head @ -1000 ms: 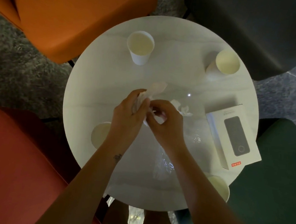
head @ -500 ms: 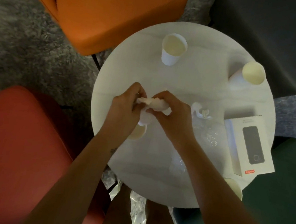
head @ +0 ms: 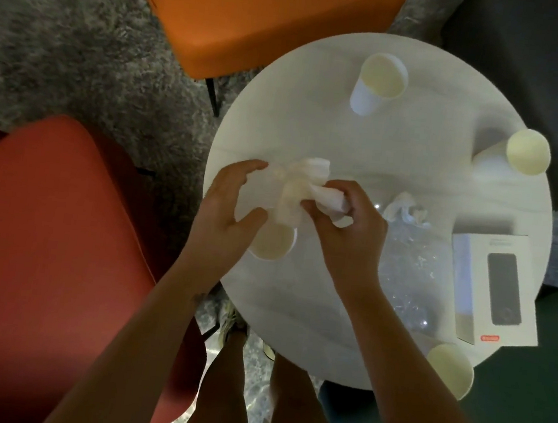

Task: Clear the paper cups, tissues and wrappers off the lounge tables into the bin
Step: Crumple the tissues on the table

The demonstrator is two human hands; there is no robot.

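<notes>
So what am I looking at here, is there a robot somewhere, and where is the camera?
No robot: the grip is a person's two bare hands, filmed by a camera on their head, looking down. The right hand pinches a crumpled white tissue; the left hand is spread open beside it. On the round white table stand four pale paper cups, plus a second crumpled tissue, a clear plastic wrapper and a white cardboard box.

**One head-worn wide-angle view, aimed steeply downward**
The round table [head: 294, 316] is viewed from close above, within arm's reach, and is framed right of centre.
</notes>
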